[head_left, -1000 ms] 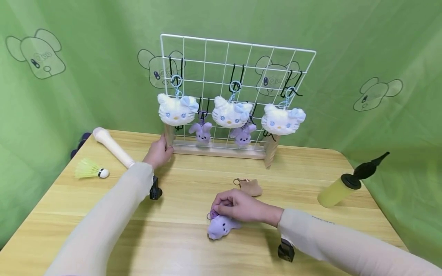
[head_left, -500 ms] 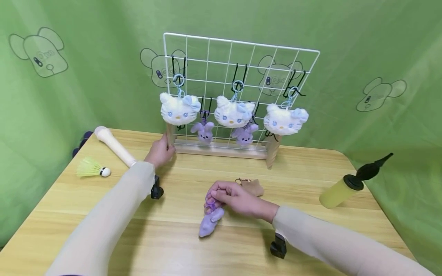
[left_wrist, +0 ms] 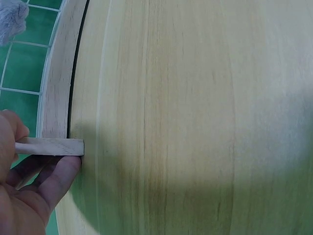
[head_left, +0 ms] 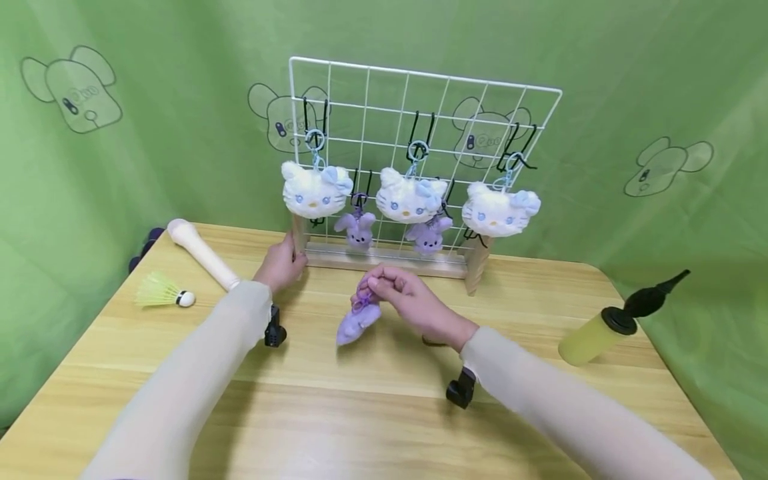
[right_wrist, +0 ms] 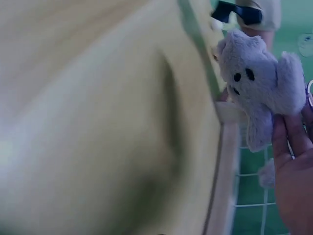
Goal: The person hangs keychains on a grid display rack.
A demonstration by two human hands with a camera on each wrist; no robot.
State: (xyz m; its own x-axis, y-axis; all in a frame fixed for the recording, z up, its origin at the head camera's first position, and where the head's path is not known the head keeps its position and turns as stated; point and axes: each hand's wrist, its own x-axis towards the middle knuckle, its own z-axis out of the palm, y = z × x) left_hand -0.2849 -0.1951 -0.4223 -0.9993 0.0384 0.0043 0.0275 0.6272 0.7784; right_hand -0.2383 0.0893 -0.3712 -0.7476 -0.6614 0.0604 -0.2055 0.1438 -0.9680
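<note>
My right hand [head_left: 408,300] pinches the ring of a purple plush bunny keychain [head_left: 357,324], which dangles tilted in front of the rack's base. In the right wrist view the bunny's fluffy face [right_wrist: 249,73] shows beside the fingers. My left hand [head_left: 281,265] grips the left wooden foot [left_wrist: 54,147] of a white wire grid rack [head_left: 384,113], thumb on one side and fingers on the other. Three white plush cat-face keychains, left [head_left: 316,192], middle [head_left: 408,197] and right [head_left: 499,210], hang from upper black hooks. Below them hang two purple bunny keychains, left [head_left: 358,233] and right [head_left: 429,237].
A pale microphone-shaped stick [head_left: 204,253] and a yellow shuttlecock [head_left: 165,292] lie at the left. A yellow pump [head_left: 591,340] with a black nozzle stands at the right. The right wrist mostly hides a brown keychain on the wooden table [head_left: 360,427].
My right hand has lifted the purple bunny keychain off the table and carried it towards the rack, now in front of the brown keychain. The left hand keeps its hold on the rack's foot.
</note>
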